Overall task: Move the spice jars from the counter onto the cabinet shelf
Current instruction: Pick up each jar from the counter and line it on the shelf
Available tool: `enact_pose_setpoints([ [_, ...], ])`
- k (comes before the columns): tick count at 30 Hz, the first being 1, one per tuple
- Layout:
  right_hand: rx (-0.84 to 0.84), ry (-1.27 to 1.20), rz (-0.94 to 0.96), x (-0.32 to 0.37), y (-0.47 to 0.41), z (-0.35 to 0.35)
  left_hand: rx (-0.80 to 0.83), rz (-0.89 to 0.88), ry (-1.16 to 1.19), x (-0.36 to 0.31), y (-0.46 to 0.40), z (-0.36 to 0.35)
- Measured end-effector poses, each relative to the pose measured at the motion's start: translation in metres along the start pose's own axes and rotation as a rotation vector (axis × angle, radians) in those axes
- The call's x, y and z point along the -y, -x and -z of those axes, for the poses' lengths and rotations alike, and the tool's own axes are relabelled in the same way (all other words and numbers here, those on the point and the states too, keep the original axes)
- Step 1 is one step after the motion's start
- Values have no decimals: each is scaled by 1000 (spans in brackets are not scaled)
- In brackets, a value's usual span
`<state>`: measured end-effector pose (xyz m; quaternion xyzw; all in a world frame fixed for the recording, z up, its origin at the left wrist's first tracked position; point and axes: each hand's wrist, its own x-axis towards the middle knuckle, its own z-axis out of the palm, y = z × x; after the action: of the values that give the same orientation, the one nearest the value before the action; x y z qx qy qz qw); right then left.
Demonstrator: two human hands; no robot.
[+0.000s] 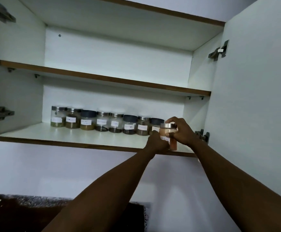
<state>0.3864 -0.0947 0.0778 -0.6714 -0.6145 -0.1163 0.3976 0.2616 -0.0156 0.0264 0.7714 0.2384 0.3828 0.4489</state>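
Both my hands hold one spice jar with orange powder, a steel lid and a white label, over the right end of the lower cabinet shelf. My left hand grips its lower left side. My right hand wraps its right side and lid. Whether the jar's base touches the shelf is hidden by my hands. Several labelled spice jars stand in a row along the back of the same shelf, to the left of the held jar.
The upper shelf holds nothing I can see. The open right cabinet door stands close beside my right hand, with a hinge just behind it. A dark speckled counter lies below at the left.
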Motion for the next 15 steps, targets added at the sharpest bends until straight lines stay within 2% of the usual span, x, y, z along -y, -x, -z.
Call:
enact_pose_setpoints([
  [4, -56, -101, -86, -41, -6, -17, -82, 43, -125, 19, -36, -29],
  [7, -60, -214, -287, -73, -14, -35, -151, 49, -171, 30, -64, -45],
  [10, -137, -285, -470, -103, -25, -55, -114, 70, -170, 31, -87, -56],
  [15, -200, -294, -611, -126, -50, -71, -61, 63, -186, 36, -116, -65],
])
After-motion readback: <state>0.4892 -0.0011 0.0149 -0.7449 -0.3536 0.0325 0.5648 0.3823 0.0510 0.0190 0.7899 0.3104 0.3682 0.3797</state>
